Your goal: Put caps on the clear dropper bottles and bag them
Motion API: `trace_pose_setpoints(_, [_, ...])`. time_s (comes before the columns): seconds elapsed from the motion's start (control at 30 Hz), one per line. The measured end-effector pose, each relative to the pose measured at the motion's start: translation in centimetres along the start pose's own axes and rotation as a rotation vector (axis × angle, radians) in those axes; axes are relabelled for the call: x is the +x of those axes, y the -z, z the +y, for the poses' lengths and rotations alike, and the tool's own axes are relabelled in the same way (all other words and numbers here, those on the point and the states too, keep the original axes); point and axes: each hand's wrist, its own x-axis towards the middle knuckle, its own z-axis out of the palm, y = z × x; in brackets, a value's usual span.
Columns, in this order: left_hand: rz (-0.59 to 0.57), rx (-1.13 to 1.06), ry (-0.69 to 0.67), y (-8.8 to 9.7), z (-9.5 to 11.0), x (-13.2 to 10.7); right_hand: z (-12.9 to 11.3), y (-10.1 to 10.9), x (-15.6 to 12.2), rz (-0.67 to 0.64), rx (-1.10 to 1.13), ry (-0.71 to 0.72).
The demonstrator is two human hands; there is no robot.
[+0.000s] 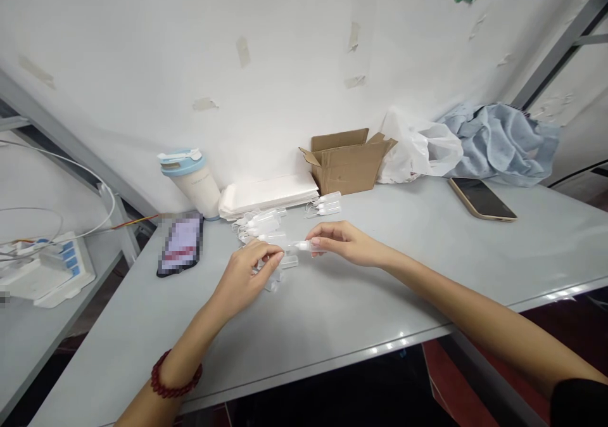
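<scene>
My right hand point(344, 242) pinches a small clear plastic bottle with a white cap point(303, 246) just above the table, its capped end facing left. Thumb and forefinger of my left hand point(247, 272) are closed at the tip of that bottle; what they grip is too small to make out. Behind and partly under my left hand lies a pile of similar clear bottles point(262, 223), some with thin loops at the capped end. A smaller group of the same bottles point(329, 206) rests farther back, in front of the cardboard box.
Along the wall stand a lidded cup point(192, 183), a stack of white packets point(270, 196), an open cardboard box point(351, 168), a white plastic bag point(413, 151) and blue cloth point(508, 142). One phone point(179, 246) lies left, another phone point(482, 199) right, on the grey table point(332, 325).
</scene>
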Motion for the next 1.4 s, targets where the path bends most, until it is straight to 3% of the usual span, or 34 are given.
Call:
trace_pose_setpoints(0.3, [0.008,-0.185,0.142,-0.2,0.8,-0.1,0.2,-0.3,0.0,-0.014,0.005,0.007])
trace_pose_setpoints(1.0, [-0.017,-0.305,0.184,-0.2,1.1,-0.2,0.3,-0.5,-0.1,-0.046,-0.009,0.018])
trace_pose_setpoints(1.4, [0.01,-0.315,0.167,-0.8,0.9,-0.2,-0.1,-1.7,-0.4,0.098,-0.171,-0.027])
